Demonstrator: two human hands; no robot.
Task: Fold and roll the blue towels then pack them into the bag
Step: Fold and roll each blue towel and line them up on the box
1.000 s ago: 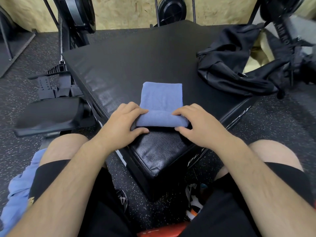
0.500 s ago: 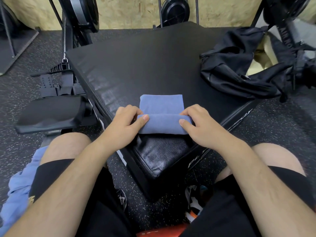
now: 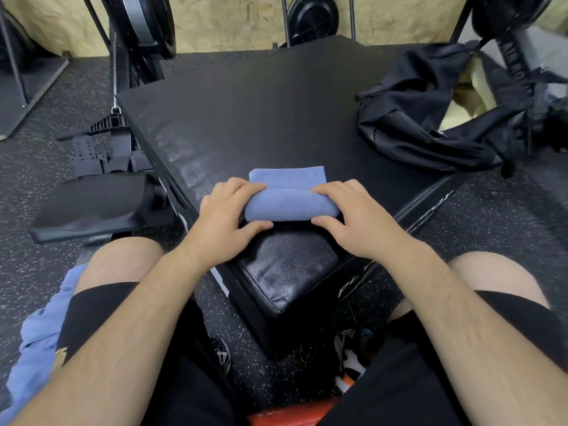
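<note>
— Where was the blue towel (image 3: 290,204) seen?
— It was laid on the black padded box (image 3: 261,112), close to the near corner, partly rolled. A flat strip was left unrolled on the roll's far side.
— How were the hands placed?
— The roll's left end was gripped by the left hand (image 3: 224,222) and its right end by the right hand (image 3: 356,219). On each, the fingers were curled over the top and the thumb was pressed against the near side.
— And the bag?
— The black bag (image 3: 415,118) was slumped at the box's right edge, well apart from the towel, its mouth opened on a pale lining.
— The room?
— A speckled rubber floor (image 3: 46,195) was spread round the box, and a chipboard wall (image 3: 230,23) was set behind it. A fan wheel (image 3: 312,18) was parked beyond the far corner and a padded seat (image 3: 92,204) off the left edge. More blue cloth (image 3: 40,342) was heaped on the floor, near left.
</note>
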